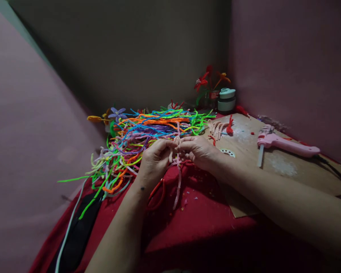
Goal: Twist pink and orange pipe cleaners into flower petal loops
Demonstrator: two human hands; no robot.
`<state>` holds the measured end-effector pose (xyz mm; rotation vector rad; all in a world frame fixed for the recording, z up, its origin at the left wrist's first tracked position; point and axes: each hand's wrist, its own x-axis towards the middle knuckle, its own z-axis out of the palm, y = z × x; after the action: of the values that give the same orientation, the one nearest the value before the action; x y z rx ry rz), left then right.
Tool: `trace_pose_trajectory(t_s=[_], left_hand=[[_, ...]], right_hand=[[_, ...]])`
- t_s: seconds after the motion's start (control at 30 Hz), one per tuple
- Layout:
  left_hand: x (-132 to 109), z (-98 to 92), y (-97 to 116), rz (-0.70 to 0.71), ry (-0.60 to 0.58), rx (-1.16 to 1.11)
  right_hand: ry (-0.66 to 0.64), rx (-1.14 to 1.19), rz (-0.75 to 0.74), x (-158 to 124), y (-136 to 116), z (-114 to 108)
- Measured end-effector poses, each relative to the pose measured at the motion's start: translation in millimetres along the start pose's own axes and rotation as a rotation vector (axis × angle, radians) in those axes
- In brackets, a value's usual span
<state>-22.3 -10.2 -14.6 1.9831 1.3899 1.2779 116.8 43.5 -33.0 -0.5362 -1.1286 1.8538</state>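
Your left hand [157, 156] and right hand [198, 151] hold the pale pink pipe cleaners [179, 178] in narrow pinches, near centre, above the red cloth [200, 212]. On the far side, right of centre, red and orange flowers [201, 82] stand in a dim jar [214, 95], its markings too dim to read, beside a closed mint-and-dark container [226, 104].

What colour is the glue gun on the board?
The glue gun is pink, showing best in the head view, the only one here.

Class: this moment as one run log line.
left hand: holding pink fuzzy stems | right hand: holding same stems | behind: multicolored stem pile | board: pink glue gun
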Motion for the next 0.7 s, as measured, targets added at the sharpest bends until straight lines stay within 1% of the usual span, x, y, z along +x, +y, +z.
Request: trace_pose_trajectory(t_s=[0.13, 0.23, 0.37, 0.5, 0.57, 0.7], left_hand=[[-1, 5.7, 2, -0.08, 0.053, 0.0], [-1, 7.3, 1, -0.129, 0.062, -0.004], [-1, 9.8, -1, -0.157, 0.086, 0.04], [-2, 14.8, 1, -0.179, 0.119, 0.068], [-2, 17.0, 4, -0.225, 0.128, -0.018], [0, 17.8, 9, -0.349, 0.116, -0.276]], right_hand=[[0.03, -0.027, -0.03, -1, 3, 2], [0.046, -0.075, -0.062, -4, 4, 5], [0.096, -0.114, -0.092, -11, 4, 11], [0.111, -0.115, -0.112, -14, 3, 15], [0.103, -0.107, -0.104, -14, 4, 15], [0.092, -0.116, -0.116, -12, 6, 13]])
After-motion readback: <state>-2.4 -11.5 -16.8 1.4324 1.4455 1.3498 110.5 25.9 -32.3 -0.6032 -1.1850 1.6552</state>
